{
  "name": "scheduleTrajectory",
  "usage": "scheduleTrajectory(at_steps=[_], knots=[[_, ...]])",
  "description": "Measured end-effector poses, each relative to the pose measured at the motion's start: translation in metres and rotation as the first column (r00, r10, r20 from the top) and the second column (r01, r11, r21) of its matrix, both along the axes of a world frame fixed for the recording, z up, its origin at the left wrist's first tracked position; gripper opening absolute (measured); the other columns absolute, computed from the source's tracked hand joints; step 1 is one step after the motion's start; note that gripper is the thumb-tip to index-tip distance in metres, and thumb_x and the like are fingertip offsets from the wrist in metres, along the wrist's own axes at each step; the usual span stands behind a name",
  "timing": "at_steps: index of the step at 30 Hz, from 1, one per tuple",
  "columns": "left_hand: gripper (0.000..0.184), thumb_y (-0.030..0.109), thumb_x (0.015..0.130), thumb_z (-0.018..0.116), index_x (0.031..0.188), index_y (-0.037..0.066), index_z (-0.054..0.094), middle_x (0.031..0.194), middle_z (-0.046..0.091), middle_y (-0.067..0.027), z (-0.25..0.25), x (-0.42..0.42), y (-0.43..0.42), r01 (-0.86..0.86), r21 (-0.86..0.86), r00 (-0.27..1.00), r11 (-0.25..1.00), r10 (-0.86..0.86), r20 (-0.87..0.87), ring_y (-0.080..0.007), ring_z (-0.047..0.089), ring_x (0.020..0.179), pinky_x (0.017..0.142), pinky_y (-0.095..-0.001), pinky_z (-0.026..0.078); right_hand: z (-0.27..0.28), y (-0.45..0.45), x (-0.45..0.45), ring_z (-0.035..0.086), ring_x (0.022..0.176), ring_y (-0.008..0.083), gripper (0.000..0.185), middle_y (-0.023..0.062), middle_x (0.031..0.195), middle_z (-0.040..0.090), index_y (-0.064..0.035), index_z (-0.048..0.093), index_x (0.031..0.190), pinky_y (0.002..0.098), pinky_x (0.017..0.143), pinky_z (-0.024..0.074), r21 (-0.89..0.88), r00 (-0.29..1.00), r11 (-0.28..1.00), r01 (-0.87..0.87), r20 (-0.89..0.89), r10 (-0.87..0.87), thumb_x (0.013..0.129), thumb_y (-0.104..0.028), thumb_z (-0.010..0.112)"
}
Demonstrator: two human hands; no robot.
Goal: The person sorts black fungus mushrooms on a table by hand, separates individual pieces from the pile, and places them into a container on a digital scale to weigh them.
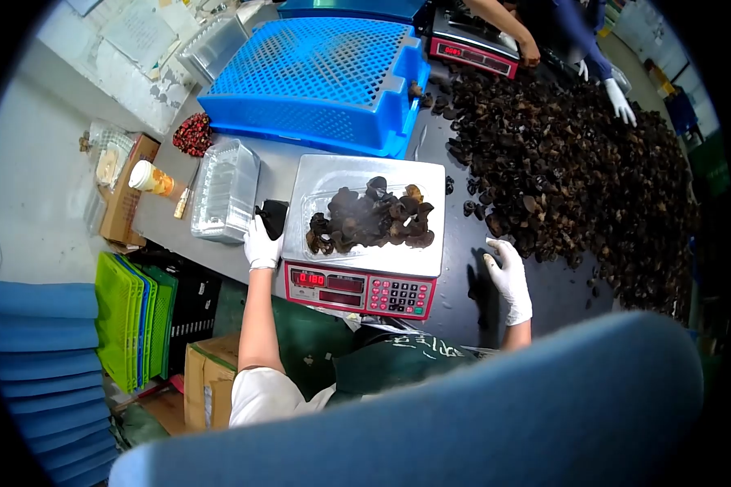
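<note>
A digital scale (357, 294) with a red body and steel plate stands in front of me, its red display lit at about 0.180. On the plate rests a clear plastic tray (317, 258) holding several dark wood ear mushrooms (365, 217). My left hand (262, 246), in a white glove, lies at the scale's left edge, fingers extended beside a small black object (274, 217) whose kind I cannot make out. To the right of the scale, my right hand (509, 280), also gloved, is held over the dark table with fingers apart and nothing in it.
A large heap of wood ears (568, 170) covers the right side. Left are stacked clear trays (226, 191), a paper cup (153, 178) and a red bundle (192, 134). Behind sits an upturned blue crate (309, 65). Another person's gloved hand (619, 101) and second scale (473, 55) are beyond.
</note>
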State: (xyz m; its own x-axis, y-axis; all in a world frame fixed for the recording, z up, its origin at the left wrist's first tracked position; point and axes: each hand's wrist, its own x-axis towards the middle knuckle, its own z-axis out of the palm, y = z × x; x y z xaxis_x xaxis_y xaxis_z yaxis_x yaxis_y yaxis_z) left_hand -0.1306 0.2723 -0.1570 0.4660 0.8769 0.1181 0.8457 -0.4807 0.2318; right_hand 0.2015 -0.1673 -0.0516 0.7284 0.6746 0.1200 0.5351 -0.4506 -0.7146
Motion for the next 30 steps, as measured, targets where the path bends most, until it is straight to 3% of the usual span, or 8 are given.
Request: scheduleTrajectory(at_steps=[8,14,18,20,23,26,28,30], knots=[[0.088,0.060,0.075,0.066,0.143,0.011,0.041,0.127,0.058,-0.0142,0.004,0.016,0.000,-0.114,0.048,0.992,0.992,0.116,-0.054,-0.0380,0.057,0.109,0.091,-0.0468,0.049,0.001,-0.011,-0.001,0.063,0.102,0.0305,0.030,0.0134,0.109,0.065,-0.0019,0.064,0.111,0.0356,0.088,0.0509,-0.026,0.999,0.999,0.022,0.044,-0.021,0.082,-0.007,0.068],[0.112,0.061,0.071,0.072,0.155,0.016,0.014,0.121,0.062,-0.0206,0.056,0.025,-0.008,-0.166,-0.203,0.983,0.965,0.145,-0.113,-0.0386,0.062,0.105,0.085,-0.0478,0.051,0.003,-0.010,-0.005,0.063,0.101,0.0314,0.030,0.0146,0.109,0.065,-0.0012,0.064,0.110,0.0362,0.088,0.0501,-0.023,0.999,0.999,0.033,-0.013,-0.034,0.081,-0.008,0.068],[0.093,0.053,0.083,0.063,0.155,0.024,0.013,0.116,0.064,-0.0202,0.038,0.025,0.021,-0.142,-0.186,0.981,0.972,0.113,-0.157,-0.0377,0.065,0.098,0.079,-0.0491,0.052,0.002,-0.008,-0.003,0.062,0.100,0.0321,0.030,0.0153,0.108,0.065,-0.0013,0.064,0.111,0.0364,0.088,0.0494,-0.034,1.000,0.999,0.013,0.010,-0.013,0.081,-0.008,0.068],[0.062,0.043,0.091,0.057,0.146,0.025,0.036,0.104,0.066,-0.0163,0.031,0.031,0.022,-0.097,-0.004,0.969,0.995,0.094,-0.229,-0.0351,0.067,0.092,0.075,-0.0487,0.053,0.002,-0.007,-0.003,0.062,0.100,0.0323,0.030,0.0154,0.108,0.065,-0.0013,0.064,0.111,0.0363,0.088,0.0493,-0.031,1.000,1.000,0.003,0.014,-0.002,0.081,-0.008,0.067],[0.046,0.038,0.090,0.059,0.132,0.020,0.050,0.104,0.064,-0.0135,0.013,0.031,0.041,-0.084,0.003,0.959,0.996,0.081,-0.272,-0.0349,0.067,0.092,0.073,-0.0488,0.053,0.003,-0.004,-0.003,0.062,0.100,0.0325,0.030,0.0154,0.108,0.065,-0.0012,0.064,0.111,0.0364,0.088,0.0494,-0.027,1.000,1.000,-0.015,0.021,0.016,0.082,-0.009,0.067],[0.030,0.030,0.087,0.062,0.114,0.016,0.057,0.101,0.062,-0.0130,0.026,0.031,0.044,-0.016,0.116,0.982,0.993,0.038,-0.187,-0.0355,0.064,0.091,0.074,-0.0478,0.052,0.006,-0.008,-0.002,0.062,0.100,0.0313,0.030,0.0148,0.108,0.065,-0.0012,0.064,0.111,0.0355,0.088,0.0493,-0.031,1.000,1.000,-0.004,0.010,0.004,0.082,-0.008,0.067],[0.023,0.020,0.084,0.064,0.106,0.013,0.059,0.096,0.061,-0.0144,0.051,0.031,0.045,0.091,0.205,0.968,0.975,-0.135,0.211,-0.0366,0.062,0.089,0.076,-0.0462,0.050,0.004,-0.009,0.002,0.063,0.098,0.0281,0.030,0.0132,0.108,0.065,-0.0009,0.064,0.112,0.0337,0.088,0.0489,0.038,0.997,0.999,0.007,-0.077,-0.004,0.083,-0.007,0.067],[0.020,0.011,0.083,0.063,0.102,0.008,0.061,0.095,0.060,-0.0166,0.079,0.035,0.047,0.177,0.199,0.884,0.964,-0.245,0.398,-0.0358,0.059,0.091,0.080,-0.0434,0.048,0.008,-0.003,0.000,0.062,0.096,0.0242,0.030,0.0120,0.108,0.066,-0.0004,0.064,0.112,0.0321,0.088,0.0483,0.048,0.995,0.999,-0.002,-0.098,0.007,0.083,-0.005,0.066]])
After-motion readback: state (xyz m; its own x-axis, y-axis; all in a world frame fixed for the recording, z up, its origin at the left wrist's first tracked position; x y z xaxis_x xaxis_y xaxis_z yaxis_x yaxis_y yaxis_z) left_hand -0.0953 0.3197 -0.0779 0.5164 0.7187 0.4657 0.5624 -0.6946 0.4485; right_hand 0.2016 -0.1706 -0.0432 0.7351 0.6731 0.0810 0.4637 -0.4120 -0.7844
